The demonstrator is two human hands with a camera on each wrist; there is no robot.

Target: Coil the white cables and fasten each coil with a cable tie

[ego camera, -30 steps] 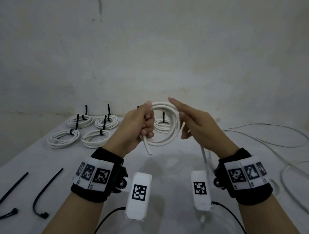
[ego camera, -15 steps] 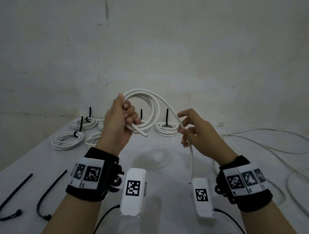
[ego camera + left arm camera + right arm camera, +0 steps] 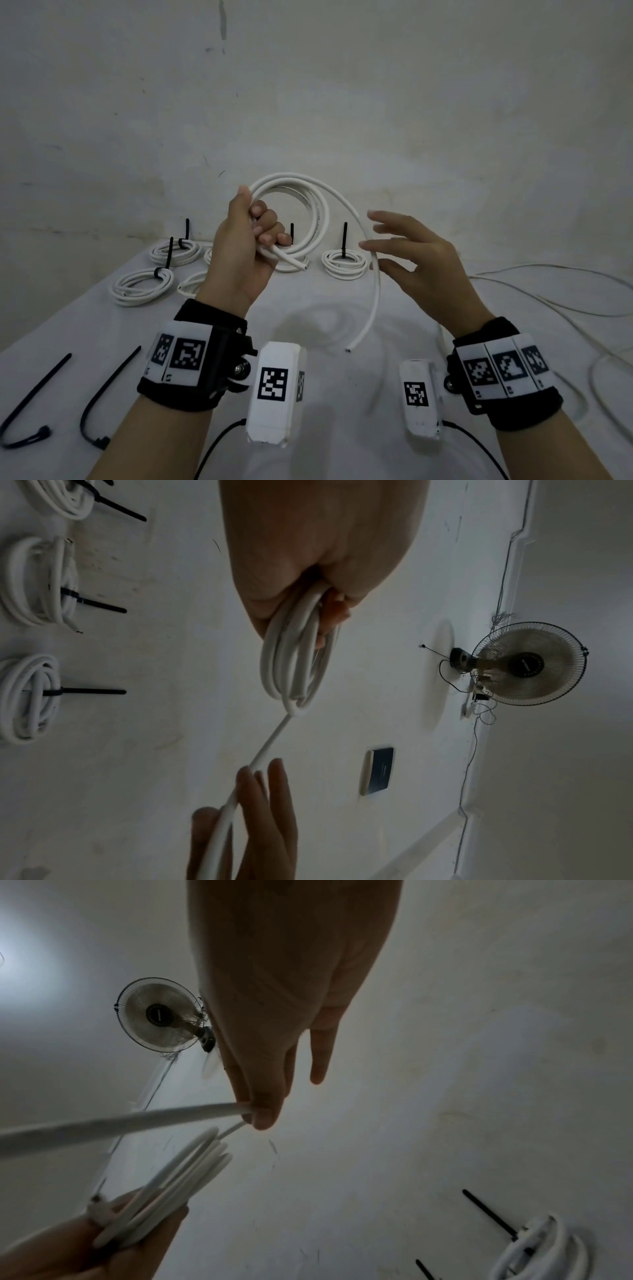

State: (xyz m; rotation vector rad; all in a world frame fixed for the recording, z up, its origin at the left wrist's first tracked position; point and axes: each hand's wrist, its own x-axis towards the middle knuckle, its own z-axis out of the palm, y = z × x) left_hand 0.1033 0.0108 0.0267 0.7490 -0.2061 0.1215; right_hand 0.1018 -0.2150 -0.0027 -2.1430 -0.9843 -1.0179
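- The left hand [image 3: 245, 251] was raised above the table [image 3: 325, 428], its fingers curled tight round the gathered loops of a white cable [image 3: 308, 205]; the coil stood upright above that fist, and one cut end poked out just right of the knuckles.
- From the top of the coil the free tail [image 3: 375, 291] arced over toward the right hand and hung down between the two hands, its end above the table and not touching it.
- The right hand [image 3: 421, 267] was spread, fingers straight and apart, beside the hanging tail. In the right wrist view the fingertips [image 3: 260, 1112] touched the tail, with no closed grip to be seen.
- Beyond the left hand, at the far edge of the table, lay finished coils [image 3: 142, 286], each bound with a black tie whose tail stuck up; another tied coil [image 3: 346, 269] lay between and beyond the two hands.
- Near the left forearm, on the table's left side, lay two loose black cable ties [image 3: 102, 401].
- To the right of the right hand, uncoiled white cables [image 3: 548, 301] trailed across the table.
- A wall fan [image 3: 524, 664] showed in both wrist views.
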